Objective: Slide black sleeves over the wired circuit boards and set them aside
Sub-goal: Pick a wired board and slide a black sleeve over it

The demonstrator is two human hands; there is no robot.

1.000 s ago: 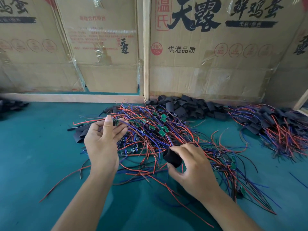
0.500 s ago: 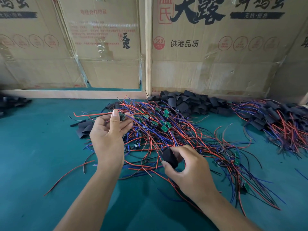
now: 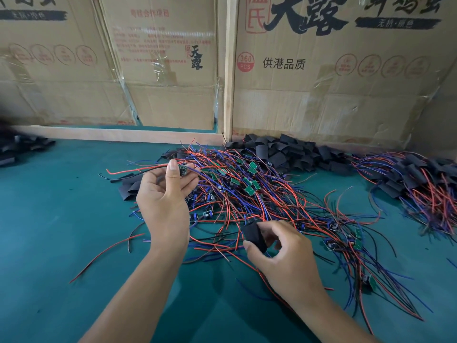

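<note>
Head view: your left hand (image 3: 163, 201) pinches small circuit board (image 3: 183, 170) above wire pile (image 3: 247, 191) on bench (image 3: 61, 231). Right hand (image 3: 284, 251) pinches black sleeve (image 3: 254, 237), likely soft, light. Hold board by edges; wires look limp, tangle easily.

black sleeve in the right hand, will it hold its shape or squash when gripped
The black sleeve probably squashes easily: the right hand pinches it between thumb and fingers, and the loose sleeves in the sleeve pile lie flat or creased. It looks thin and light, likely floppy rather than stiff. Being flattened, it seems unlikely to roll.
</note>
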